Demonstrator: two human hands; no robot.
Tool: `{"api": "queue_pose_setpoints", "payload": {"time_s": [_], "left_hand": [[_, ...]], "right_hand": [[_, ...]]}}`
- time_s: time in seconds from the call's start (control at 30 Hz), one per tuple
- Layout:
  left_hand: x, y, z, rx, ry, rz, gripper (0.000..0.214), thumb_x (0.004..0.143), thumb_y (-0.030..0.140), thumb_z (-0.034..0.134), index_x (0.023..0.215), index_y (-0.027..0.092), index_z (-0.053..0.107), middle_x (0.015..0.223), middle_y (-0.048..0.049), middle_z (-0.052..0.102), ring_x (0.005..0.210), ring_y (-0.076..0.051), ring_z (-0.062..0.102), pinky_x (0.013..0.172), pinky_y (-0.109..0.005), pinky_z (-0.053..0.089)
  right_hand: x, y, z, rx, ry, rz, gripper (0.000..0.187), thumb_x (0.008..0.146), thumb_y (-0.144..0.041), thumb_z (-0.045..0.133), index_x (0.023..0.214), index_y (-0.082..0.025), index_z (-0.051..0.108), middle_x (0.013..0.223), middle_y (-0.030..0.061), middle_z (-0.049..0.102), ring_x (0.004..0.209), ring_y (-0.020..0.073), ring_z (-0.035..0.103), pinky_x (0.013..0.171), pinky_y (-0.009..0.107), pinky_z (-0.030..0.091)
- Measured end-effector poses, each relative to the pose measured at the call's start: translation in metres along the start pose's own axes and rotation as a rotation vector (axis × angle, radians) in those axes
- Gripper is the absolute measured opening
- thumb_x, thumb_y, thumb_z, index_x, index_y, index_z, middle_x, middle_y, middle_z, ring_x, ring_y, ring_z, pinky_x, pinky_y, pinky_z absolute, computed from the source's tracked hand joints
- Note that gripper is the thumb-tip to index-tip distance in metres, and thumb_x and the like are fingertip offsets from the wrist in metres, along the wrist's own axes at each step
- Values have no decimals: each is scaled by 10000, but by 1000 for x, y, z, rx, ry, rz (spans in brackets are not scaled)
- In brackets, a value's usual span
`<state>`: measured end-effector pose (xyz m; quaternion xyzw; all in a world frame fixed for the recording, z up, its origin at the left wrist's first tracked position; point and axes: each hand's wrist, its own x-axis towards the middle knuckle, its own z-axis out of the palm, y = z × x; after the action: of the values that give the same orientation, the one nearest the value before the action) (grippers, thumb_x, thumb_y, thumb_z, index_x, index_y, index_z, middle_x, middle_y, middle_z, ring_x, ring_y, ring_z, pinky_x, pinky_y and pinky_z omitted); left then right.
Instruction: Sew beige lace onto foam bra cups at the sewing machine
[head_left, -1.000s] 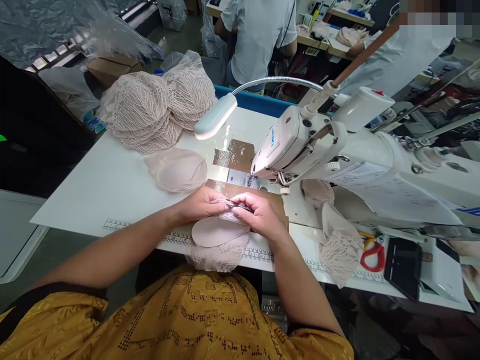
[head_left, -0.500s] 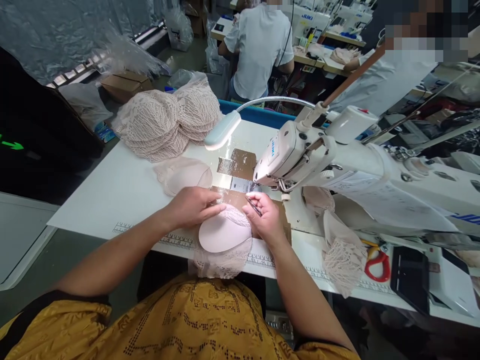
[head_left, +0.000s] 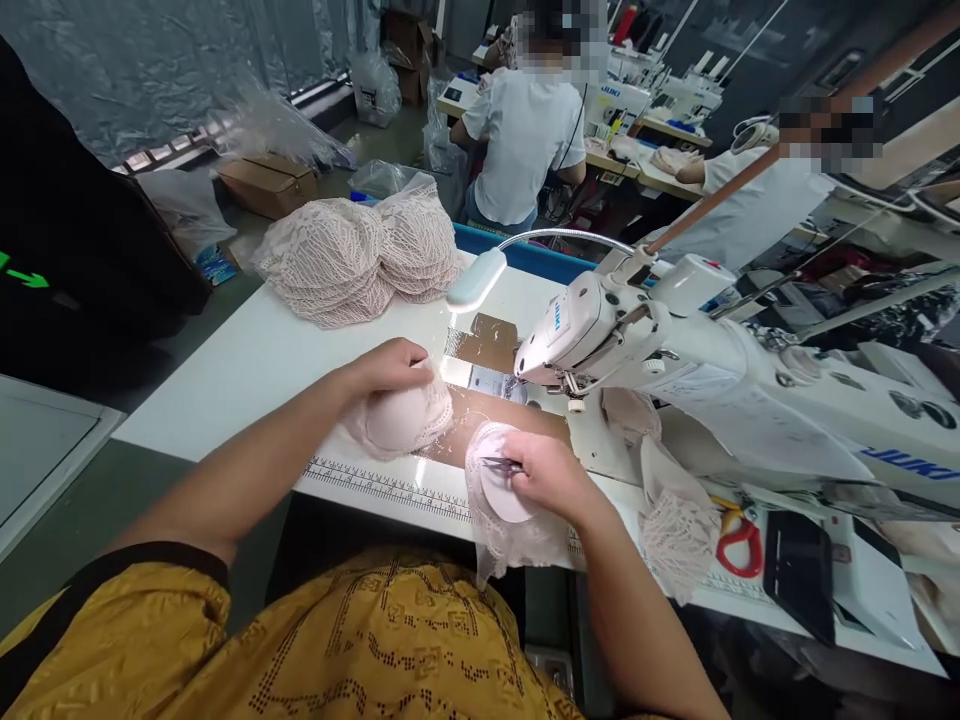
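My left hand [head_left: 397, 368] is closed on the upper edge of a pale pink bra cup [head_left: 395, 420] with lace trim, left of the needle area. In front of the sewing machine [head_left: 577, 335], my right hand [head_left: 544, 470] is closed around small dark thread snips [head_left: 501, 463], whose blades point left. Those blades lie over a second lace-edged bra cup [head_left: 510, 500], which hangs past the table's front edge. A thin thread seems to run between the two cups. Whether the right fingers also pinch the second cup is hidden.
Stacked lace cups [head_left: 337, 260] lie at the back left under a lamp [head_left: 478, 280]. More lace pieces [head_left: 679, 510], red-handled scissors [head_left: 739, 545] and a black device [head_left: 799, 570] sit at the right. A person in a white shirt [head_left: 525, 140] sits beyond the table.
My left hand has let go of the cup near me and taken the one lying farther left, drawing it closer. My right hand has moved right and nearer with the snips and the other cup.
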<state>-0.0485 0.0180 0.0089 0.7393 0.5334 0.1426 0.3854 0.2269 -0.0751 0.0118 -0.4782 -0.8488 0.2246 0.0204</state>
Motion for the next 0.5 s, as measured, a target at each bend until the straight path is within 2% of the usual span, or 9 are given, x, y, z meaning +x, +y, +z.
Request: {"api": "queue_pose_setpoints", "payload": {"time_s": [0.07, 0.13, 0.2, 0.27, 0.3, 0.37, 0.43, 0.5], "left_hand": [[-7, 3, 6, -204, -74, 22, 272, 803, 422, 556, 763, 156, 599, 722, -28, 630, 661, -174, 604, 583, -259, 449], [-9, 5, 10, -462, -147, 11, 281, 783, 430, 617, 786, 150, 602, 745, -25, 638, 662, -159, 603, 602, -257, 466], [-9, 7, 13, -659, -196, -17, 289, 747, 417, 683, 793, 139, 619, 748, -26, 640, 657, -151, 598, 611, -259, 469], [-8, 8, 16, -729, -210, -32, 286, 743, 404, 701, 814, 136, 636, 759, -29, 646, 664, -149, 598, 626, -264, 474], [-7, 8, 17, -745, -212, -30, 280, 747, 398, 699, 823, 136, 640, 766, -30, 648, 673, -150, 599, 638, -269, 477], [-7, 7, 17, -756, -211, -16, 258, 762, 385, 681, 833, 141, 637, 770, -24, 642, 684, -149, 595, 657, -275, 478], [-8, 5, 15, -695, -192, 14, 217, 773, 351, 652, 857, 152, 635, 768, -12, 628, 682, -143, 582, 653, -267, 462], [-8, 3, 12, -544, -138, 64, 201, 764, 299, 629, 915, 167, 642, 809, -9, 631, 702, -146, 575, 651, -261, 444]], "right_hand": [[-4, 5, -7, 198, 55, 33, 143, 781, -125, 530, 702, -191, 629, 734, 34, 650, 691, 171, 575, 614, 283, 412], [-1, 2, -9, 449, 176, 77, 156, 865, -259, 535, 900, -198, 674, 912, 63, 700, 849, 204, 633, 745, 329, 476], [10, -5, -7, 633, 262, 126, 287, 858, -367, 592, 1089, -206, 650, 1099, 89, 687, 1008, 232, 630, 864, 373, 482], [26, -15, 0, 725, 267, 114, 404, 801, -402, 672, 1150, -203, 626, 1147, 90, 669, 1053, 236, 613, 899, 376, 473], [33, -19, 4, 748, 256, 92, 410, 778, -403, 695, 1124, -195, 633, 1104, 80, 675, 1017, 229, 616, 878, 362, 476], [46, -25, 13, 760, 263, 82, 284, 775, -411, 689, 931, -176, 655, 883, 36, 666, 827, 188, 602, 755, 317, 473], [54, -26, 21, 757, 303, 114, 254, 800, -416, 652, 727, -181, 591, 676, -17, 559, 646, 138, 506, 621, 275, 417], [55, -25, 25, 785, 328, 134, 286, 822, -411, 627, 668, -190, 530, 608, -42, 470, 580, 113, 423, 556, 253, 357]]}}
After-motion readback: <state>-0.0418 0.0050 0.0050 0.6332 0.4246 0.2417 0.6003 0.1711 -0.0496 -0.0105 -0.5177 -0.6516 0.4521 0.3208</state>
